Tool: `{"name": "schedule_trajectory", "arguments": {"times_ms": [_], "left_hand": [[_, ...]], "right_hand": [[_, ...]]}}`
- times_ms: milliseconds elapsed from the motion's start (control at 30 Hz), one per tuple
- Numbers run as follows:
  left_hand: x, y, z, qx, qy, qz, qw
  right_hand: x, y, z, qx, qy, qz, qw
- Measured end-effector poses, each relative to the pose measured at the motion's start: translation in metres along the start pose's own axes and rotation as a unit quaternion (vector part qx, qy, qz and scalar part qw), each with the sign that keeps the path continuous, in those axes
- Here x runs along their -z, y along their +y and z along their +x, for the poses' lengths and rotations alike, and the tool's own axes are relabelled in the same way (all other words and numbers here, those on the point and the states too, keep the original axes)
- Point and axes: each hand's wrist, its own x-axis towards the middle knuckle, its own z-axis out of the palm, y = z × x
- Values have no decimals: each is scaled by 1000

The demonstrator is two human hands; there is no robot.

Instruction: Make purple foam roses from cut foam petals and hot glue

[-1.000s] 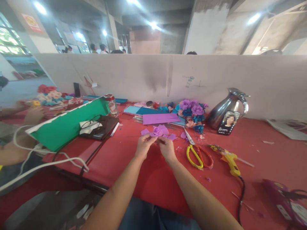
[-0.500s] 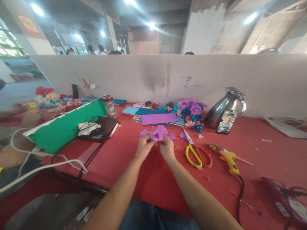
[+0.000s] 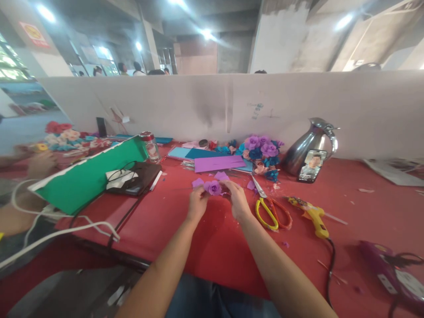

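Note:
A purple paper rose (image 3: 213,188) is pinched in the fingers of my left hand (image 3: 197,206), just above the red table. Close by on its right, my right hand (image 3: 239,203) curls its thumb and fingers about a bit of purple paper petal (image 3: 226,193); most of that piece is hidden. Loose purple petals (image 3: 198,182) lie just beyond my hands. Behind them is a stack of purple paper strips (image 3: 218,163) on blue sheets. Scissors (image 3: 267,212) with one yellow and one red handle lie right of my right hand.
A yellow glue gun (image 3: 314,216) lies at right, its black cord trailing forward. Beyond are a bunch of paper flowers (image 3: 263,150), a steel jug (image 3: 303,145) and a phone (image 3: 310,167). At left stand a green board (image 3: 89,181) and a jar (image 3: 150,148). A co-worker's hands (image 3: 41,163) show far left.
The rose has shifted slightly left with my left hand and turned a little. My right hand has come away from the rose's edge, its fingers wider apart than before.

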Motion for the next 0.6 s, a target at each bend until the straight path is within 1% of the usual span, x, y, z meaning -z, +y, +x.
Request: {"name": "schedule_trajectory", "arguments": {"times_ms": [100, 233, 433, 600], "left_hand": [[-2, 2, 0, -1, -22, -9, 1000], [-3, 7, 0, 10, -34, -18, 999], [-2, 8, 0, 44, -19, -30, 998], [-2, 10, -1, 65, -23, -28, 997]], "right_hand": [[0, -2, 0, 2, -11, -9, 1000], [-2, -1, -1, 19, -11, -23, 999], [-2, 2, 1, 41, -18, -58, 997], [-2, 4, 2, 63, -11, -69, 996]]}}
